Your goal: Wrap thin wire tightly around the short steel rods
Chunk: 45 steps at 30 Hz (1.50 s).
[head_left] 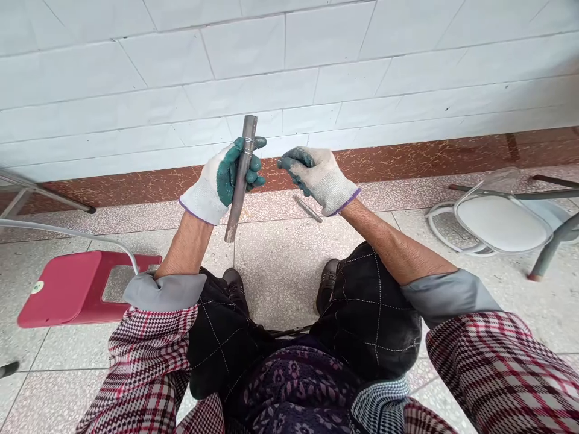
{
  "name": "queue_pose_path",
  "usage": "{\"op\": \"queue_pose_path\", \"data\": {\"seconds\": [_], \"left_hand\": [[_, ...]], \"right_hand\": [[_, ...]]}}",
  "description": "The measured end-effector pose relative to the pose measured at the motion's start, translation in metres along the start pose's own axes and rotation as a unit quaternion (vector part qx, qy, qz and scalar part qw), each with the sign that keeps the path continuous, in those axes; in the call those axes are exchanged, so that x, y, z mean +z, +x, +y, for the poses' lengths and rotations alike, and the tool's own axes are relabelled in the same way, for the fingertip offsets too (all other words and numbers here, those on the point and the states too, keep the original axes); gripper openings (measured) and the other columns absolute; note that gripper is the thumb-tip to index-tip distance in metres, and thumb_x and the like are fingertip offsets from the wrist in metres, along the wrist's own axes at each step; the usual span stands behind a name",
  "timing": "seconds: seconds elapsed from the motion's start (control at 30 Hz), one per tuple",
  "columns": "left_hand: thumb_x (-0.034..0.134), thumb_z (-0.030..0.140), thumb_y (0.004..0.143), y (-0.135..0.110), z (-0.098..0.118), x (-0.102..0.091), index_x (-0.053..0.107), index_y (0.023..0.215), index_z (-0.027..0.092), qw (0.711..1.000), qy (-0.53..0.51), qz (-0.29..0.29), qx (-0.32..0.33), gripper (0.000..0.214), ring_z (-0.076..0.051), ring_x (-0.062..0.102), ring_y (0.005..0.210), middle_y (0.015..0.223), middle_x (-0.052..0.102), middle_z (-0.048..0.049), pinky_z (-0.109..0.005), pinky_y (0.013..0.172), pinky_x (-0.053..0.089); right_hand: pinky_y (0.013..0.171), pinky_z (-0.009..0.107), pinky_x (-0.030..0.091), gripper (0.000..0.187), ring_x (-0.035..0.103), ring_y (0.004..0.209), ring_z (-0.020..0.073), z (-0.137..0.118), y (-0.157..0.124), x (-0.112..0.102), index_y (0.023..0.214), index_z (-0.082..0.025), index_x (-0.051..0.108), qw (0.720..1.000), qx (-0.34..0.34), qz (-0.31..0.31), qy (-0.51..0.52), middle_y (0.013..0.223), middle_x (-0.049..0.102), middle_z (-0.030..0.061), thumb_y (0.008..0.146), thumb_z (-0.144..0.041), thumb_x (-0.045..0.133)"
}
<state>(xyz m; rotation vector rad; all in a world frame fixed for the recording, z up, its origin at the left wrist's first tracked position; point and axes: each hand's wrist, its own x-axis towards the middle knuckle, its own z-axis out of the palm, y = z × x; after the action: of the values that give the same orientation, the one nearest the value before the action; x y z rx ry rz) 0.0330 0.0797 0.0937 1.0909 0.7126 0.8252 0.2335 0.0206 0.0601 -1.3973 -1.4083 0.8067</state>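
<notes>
My left hand [226,181], in a white glove with a green palm, is wrapped round a grey metal pipe [235,205] held nearly upright in front of me. Thin wire is wound round the pipe near its top end. My right hand [316,175], gloved the same way, hovers just right of the pipe with its fingers curled in a pinch near the wire; what it pinches is too small to make out. Another thin metal rod [307,209] lies on the floor below my right hand.
I sit over a speckled tile floor facing a white tiled wall with a red-brown skirting. A red plastic stool [67,289] lies at the left. A white chair seat [502,223] on metal legs stands at the right. My shoes [325,286] rest on the floor.
</notes>
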Motion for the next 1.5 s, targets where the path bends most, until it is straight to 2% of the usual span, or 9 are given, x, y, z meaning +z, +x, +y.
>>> {"op": "queue_pose_path", "data": {"seconds": [0.13, 0.23, 0.47, 0.67, 0.87, 0.97, 1.17, 1.37, 1.5], "left_hand": [[0.059, 0.022, 0.102, 0.002, -0.007, 0.000, 0.071, 0.102, 0.017, 0.999, 0.031, 0.023, 0.015, 0.013, -0.011, 0.060, 0.054, 0.070, 0.063, 0.0009, -0.025, 0.061, 0.058], [0.062, 0.013, 0.094, 0.009, -0.021, 0.000, 0.070, 0.102, 0.018, 0.990, 0.088, 0.065, 0.089, 0.013, -0.010, 0.062, 0.059, 0.078, 0.066, 0.0004, -0.024, 0.062, 0.059], [0.074, 0.020, 0.085, 0.031, -0.051, -0.006, 0.068, 0.122, 0.018, 0.917, 0.324, 0.095, 0.215, 0.038, -0.014, 0.071, 0.079, 0.100, 0.073, -0.0039, -0.025, 0.066, 0.062], [0.070, 0.023, 0.091, 0.039, -0.062, -0.008, 0.069, 0.125, 0.020, 0.908, 0.321, 0.131, 0.235, 0.035, -0.016, 0.075, 0.079, 0.103, 0.075, -0.0054, -0.030, 0.070, 0.067], [0.078, 0.012, 0.081, 0.029, -0.057, -0.010, 0.074, 0.119, 0.019, 0.821, 0.493, 0.104, 0.267, 0.039, -0.023, 0.073, 0.111, 0.121, 0.077, -0.0074, -0.037, 0.101, 0.060], [0.077, 0.011, 0.081, 0.022, -0.059, -0.001, 0.074, 0.119, 0.018, 0.807, 0.521, 0.077, 0.265, 0.038, -0.022, 0.073, 0.110, 0.120, 0.077, -0.0073, -0.037, 0.103, 0.058], [0.077, 0.015, 0.083, 0.007, -0.051, 0.013, 0.068, 0.132, 0.017, 0.855, 0.473, 0.068, 0.202, 0.050, -0.019, 0.072, 0.099, 0.115, 0.076, -0.0068, -0.035, 0.094, 0.060], [0.073, 0.026, 0.096, -0.020, -0.027, 0.015, 0.065, 0.089, 0.017, 0.929, 0.359, -0.039, -0.078, 0.014, -0.013, 0.056, 0.048, 0.068, 0.062, -0.0025, -0.029, 0.045, 0.047], [0.065, 0.021, 0.095, -0.026, -0.015, 0.012, 0.065, 0.097, 0.016, 0.974, 0.216, -0.008, -0.064, 0.005, -0.008, 0.044, 0.043, 0.062, 0.052, 0.0035, -0.024, 0.041, 0.043]], "right_hand": [[0.051, 0.030, 0.043, 0.018, 0.054, 0.063, 0.0168, -0.004, -0.004, 0.001, 0.085, -0.025, 0.071, 1.000, 0.009, -0.017, 0.016, 0.065, 0.056, 0.0006, 0.090, -0.041, 0.065], [0.053, 0.029, 0.041, 0.017, 0.051, 0.062, 0.0151, -0.008, -0.007, 0.005, 0.081, -0.024, 0.070, 0.998, -0.003, -0.039, 0.041, 0.065, 0.054, -0.0008, 0.089, -0.037, 0.065], [0.050, 0.027, 0.030, 0.018, 0.038, 0.054, 0.0102, -0.003, -0.008, 0.003, 0.089, -0.017, 0.071, 0.995, 0.020, -0.058, 0.079, 0.059, 0.045, -0.0054, 0.093, -0.034, 0.065], [0.052, 0.025, 0.031, 0.018, 0.039, 0.057, 0.0091, 0.002, -0.006, 0.006, 0.081, -0.017, 0.067, 0.996, -0.026, -0.079, 0.020, 0.062, 0.048, -0.0048, 0.094, -0.030, 0.064], [0.046, 0.025, 0.025, 0.023, 0.032, 0.051, 0.0086, 0.003, -0.004, 0.002, 0.080, -0.019, 0.060, 0.996, 0.043, -0.051, 0.062, 0.057, 0.040, -0.0073, 0.097, -0.034, 0.066], [0.045, 0.025, 0.024, 0.031, 0.030, 0.050, 0.0080, 0.003, -0.003, 0.002, 0.073, -0.021, 0.053, 0.994, 0.055, -0.038, 0.083, 0.055, 0.036, -0.0081, 0.096, -0.034, 0.071], [0.043, 0.023, 0.025, 0.033, 0.028, 0.047, 0.0076, -0.003, -0.005, -0.001, 0.076, -0.023, 0.051, 0.983, 0.069, -0.031, 0.164, 0.055, 0.034, -0.0094, 0.095, -0.038, 0.073], [0.038, 0.022, 0.022, 0.025, 0.024, 0.043, 0.0064, -0.009, -0.008, -0.014, 0.080, -0.023, 0.053, 0.973, 0.083, -0.032, 0.215, 0.053, 0.033, -0.0108, 0.097, -0.032, 0.069], [0.036, 0.023, 0.020, 0.013, 0.028, 0.043, 0.0088, -0.006, -0.013, -0.011, 0.094, -0.017, 0.066, 0.984, 0.063, -0.025, 0.165, 0.053, 0.038, -0.0089, 0.099, -0.018, 0.054]]}}
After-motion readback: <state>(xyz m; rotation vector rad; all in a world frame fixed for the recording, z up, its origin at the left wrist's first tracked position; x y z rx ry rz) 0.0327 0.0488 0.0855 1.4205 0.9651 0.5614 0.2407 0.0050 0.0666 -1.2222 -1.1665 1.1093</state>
